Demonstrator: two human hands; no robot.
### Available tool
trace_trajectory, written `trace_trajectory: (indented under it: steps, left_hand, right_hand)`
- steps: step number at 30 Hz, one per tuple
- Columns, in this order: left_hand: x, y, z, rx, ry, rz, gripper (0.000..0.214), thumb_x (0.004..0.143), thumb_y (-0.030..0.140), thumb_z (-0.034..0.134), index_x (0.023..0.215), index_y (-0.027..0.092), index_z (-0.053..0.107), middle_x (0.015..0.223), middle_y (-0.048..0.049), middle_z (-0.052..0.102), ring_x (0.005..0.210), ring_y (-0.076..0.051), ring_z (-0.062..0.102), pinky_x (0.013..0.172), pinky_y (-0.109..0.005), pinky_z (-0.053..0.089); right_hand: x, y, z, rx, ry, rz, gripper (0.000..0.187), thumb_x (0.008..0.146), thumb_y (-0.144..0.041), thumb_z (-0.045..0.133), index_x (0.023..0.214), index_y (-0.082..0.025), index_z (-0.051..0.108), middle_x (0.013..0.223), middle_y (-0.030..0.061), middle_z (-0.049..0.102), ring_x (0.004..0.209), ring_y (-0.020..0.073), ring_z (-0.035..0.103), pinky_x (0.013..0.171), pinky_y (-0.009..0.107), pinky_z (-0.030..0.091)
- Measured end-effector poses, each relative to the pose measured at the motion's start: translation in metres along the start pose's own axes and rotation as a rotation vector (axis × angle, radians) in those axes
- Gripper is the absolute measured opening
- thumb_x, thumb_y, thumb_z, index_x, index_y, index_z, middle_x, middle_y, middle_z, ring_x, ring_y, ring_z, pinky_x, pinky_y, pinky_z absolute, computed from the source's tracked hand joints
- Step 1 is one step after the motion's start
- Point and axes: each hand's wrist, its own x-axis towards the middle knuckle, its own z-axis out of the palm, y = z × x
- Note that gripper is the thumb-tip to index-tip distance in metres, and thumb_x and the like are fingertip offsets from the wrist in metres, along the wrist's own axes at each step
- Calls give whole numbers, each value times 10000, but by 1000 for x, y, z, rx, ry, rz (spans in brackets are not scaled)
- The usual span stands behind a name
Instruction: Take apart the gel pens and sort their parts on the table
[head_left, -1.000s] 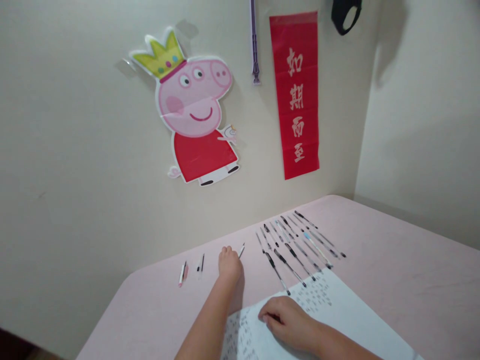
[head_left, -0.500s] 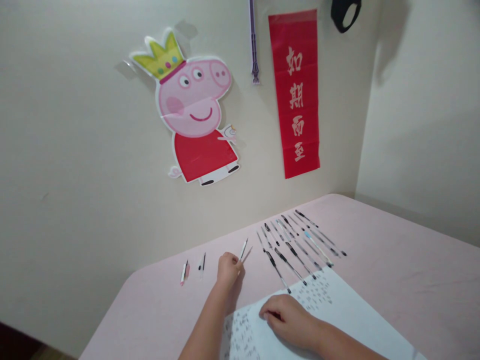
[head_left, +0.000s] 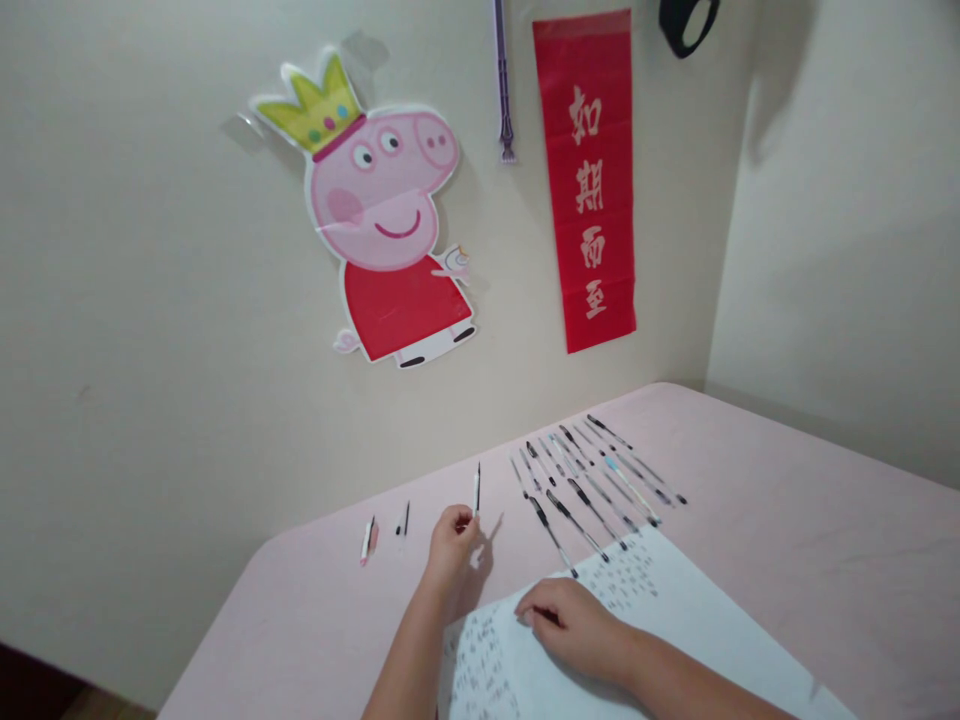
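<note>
Close to me, two bare arms come in from the bottom, and the rest of the person is out of view. The right hand [head_left: 566, 625] rests on a big white sheet of paper [head_left: 705, 625]. Its fingers curl under, so I can't tell if something is tucked inside. The paper has lots of small dark marks, too blurry to read, and the arm covers some of it. Its bottom edge is cut off.

A bit farther, the left hand [head_left: 452, 540] pinches a thin pen [head_left: 477, 490] in its fingertips, above the pink table [head_left: 787, 490]. The pen stands nearly straight up, dark tip on top; the fingers hide its bottom end. To the left lie a white-and-pink pen [head_left: 366, 543] and a thin dark stick [head_left: 407, 518] with a faint, see-through bit beside it. To the right, many pens [head_left: 554, 538] lie slanted in two rows, and the clear ones are hard to count.

On the wall are a crowned pig cutout [head_left: 405, 312], a purple strap [head_left: 503, 85] and a red banner [head_left: 555, 190]. The top cuts off the strap and a black thing [head_left: 672, 35] with a hole.
</note>
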Motion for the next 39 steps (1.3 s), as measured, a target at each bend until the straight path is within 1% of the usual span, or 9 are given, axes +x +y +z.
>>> trace_trajectory:
  steps: [3, 8, 10, 13, 18, 24, 29, 36, 39]
  left_hand:
    - [-18, 9, 0, -8, -101, 42, 196, 656, 353, 637, 686, 182, 546, 650, 24, 509, 618, -122, 475, 597, -240, 385]
    - [-54, 17, -3, -42, -336, 57, 161, 690, 284, 626, 670, 179, 506, 670, 35, 465, 602, -100, 435, 562, -213, 358]
    - [-61, 14, -4, -34, -355, 58, 161, 688, 272, 632, 669, 182, 500, 685, 28, 470, 615, -103, 441, 571, -216, 361]
    - [-66, 4, -4, -9, -360, 66, 157, 704, 275, 633, 666, 182, 512, 695, 12, 485, 635, -114, 452, 591, -228, 367]
    - [-68, -8, -4, 4, -396, 80, 201, 738, 324, 639, 664, 182, 517, 686, 3, 482, 644, -121, 444, 596, -235, 358]
    - [-71, -3, -4, -14, -407, 65, 235, 736, 344, 659, 651, 180, 514, 670, 7, 478, 632, -118, 436, 596, -236, 354]
    - [-70, -2, -5, -32, -399, 58, 220, 736, 359, 650, 665, 176, 552, 694, -4, 505, 667, -129, 470, 626, -237, 377]
    - [-67, -2, -8, 118, -175, 184, 126, 776, 307, 545, 732, 192, 569, 791, -37, 560, 739, -169, 539, 665, -275, 436]
    - [-65, -1, -12, 281, -107, 262, 71, 763, 240, 523, 718, 199, 559, 791, -39, 572, 771, -184, 541, 701, -296, 432]
  right_hand:
    - [3, 5, 2, 135, 98, 49, 297, 759, -176, 488, 922, -164, 736, 890, 85, 728, 816, 196, 648, 769, 290, 471]
    - [7, 7, -3, 358, 230, 23, 262, 790, -257, 496, 890, -158, 717, 789, 67, 668, 687, 166, 594, 650, 289, 483]
    - [7, 6, -6, 463, 273, 1, 249, 790, -300, 520, 884, -173, 713, 856, 68, 640, 641, 140, 565, 575, 267, 473]
    - [8, 4, -7, 646, 286, 14, 264, 776, -351, 559, 945, -216, 712, 1114, 88, 592, 631, 111, 563, 476, 228, 446]
    - [7, 3, -6, 778, 269, 53, 342, 758, -374, 606, 1073, -270, 687, 1290, 94, 510, 750, 137, 615, 541, 249, 498]
    - [7, 3, -7, 787, 219, 53, 334, 762, -367, 612, 1064, -254, 696, 1245, 103, 516, 755, 139, 617, 555, 256, 502]
    - [7, 2, -9, 749, 265, 55, 308, 768, -385, 596, 997, -224, 724, 1119, 88, 536, 709, 126, 590, 515, 236, 482]
    - [6, 17, -15, 704, 431, 105, 348, 797, -362, 544, 1093, -235, 675, 1208, 79, 502, 792, 152, 612, 599, 263, 528]
    - [5, 18, -19, 691, 531, 66, 354, 818, -367, 540, 1140, -264, 643, 1245, 72, 478, 933, 194, 622, 741, 322, 551]
